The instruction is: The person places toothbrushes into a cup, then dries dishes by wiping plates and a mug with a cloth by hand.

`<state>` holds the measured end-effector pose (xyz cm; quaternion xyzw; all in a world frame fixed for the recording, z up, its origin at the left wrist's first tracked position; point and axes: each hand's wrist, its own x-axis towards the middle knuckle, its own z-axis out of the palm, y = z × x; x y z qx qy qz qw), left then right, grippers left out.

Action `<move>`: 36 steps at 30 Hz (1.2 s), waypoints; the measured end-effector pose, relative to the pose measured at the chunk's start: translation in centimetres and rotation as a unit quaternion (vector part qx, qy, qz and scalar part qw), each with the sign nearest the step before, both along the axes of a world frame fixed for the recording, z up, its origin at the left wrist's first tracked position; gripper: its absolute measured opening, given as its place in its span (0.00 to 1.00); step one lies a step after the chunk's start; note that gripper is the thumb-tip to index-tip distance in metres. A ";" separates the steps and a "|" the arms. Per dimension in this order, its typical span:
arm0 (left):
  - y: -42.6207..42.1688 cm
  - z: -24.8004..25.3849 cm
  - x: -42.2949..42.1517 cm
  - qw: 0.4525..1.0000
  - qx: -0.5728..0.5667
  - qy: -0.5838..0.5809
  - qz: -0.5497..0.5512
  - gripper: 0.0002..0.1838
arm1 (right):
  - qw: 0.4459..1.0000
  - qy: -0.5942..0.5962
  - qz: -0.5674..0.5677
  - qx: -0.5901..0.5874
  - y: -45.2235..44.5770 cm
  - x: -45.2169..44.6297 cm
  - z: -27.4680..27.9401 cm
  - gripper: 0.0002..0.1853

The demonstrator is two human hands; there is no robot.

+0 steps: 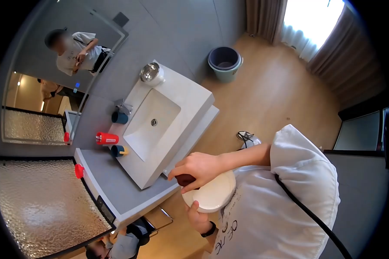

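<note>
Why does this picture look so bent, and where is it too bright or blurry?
In the head view, the curved look and black corners suggest a wide lens; the window glares white; textured glass sparkles with reflections; in the mirror, the reflected person's head is blurred; the right hand, dark red object and white dish look fairly clear.

Few Letters Legible

Dark lettering runs down the front of the white shirt (268,211); an "O" can be made out, the rest is folded or unclear. The red cup (106,138) bears a pale label with print too small to read. Small blue lit marks on the mirror (34,56) are also illegible.
</note>
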<state>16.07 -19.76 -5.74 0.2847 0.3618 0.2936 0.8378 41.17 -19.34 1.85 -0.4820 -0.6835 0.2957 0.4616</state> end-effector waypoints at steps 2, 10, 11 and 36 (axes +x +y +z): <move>-1.0 -0.9 1.2 0.999 -0.026 0.039 0.019 0.37 | 0.999 0.031 -0.009 0.004 -0.5 2.4 -2.1 0.22; -3.8 1.0 13.5 0.992 -0.054 0.056 0.099 0.35 | 0.976 0.112 -0.063 -0.174 -7.6 16.7 -9.2 0.21; -3.9 1.2 14.7 0.989 -0.067 0.072 0.107 0.35 | 0.974 0.123 -0.063 -0.181 -7.9 17.5 -9.8 0.21; -1.0 2.2 27.0 0.994 -0.030 0.007 0.106 0.32 | 0.986 -0.011 -0.002 0.165 -4.7 21.8 -6.9 0.26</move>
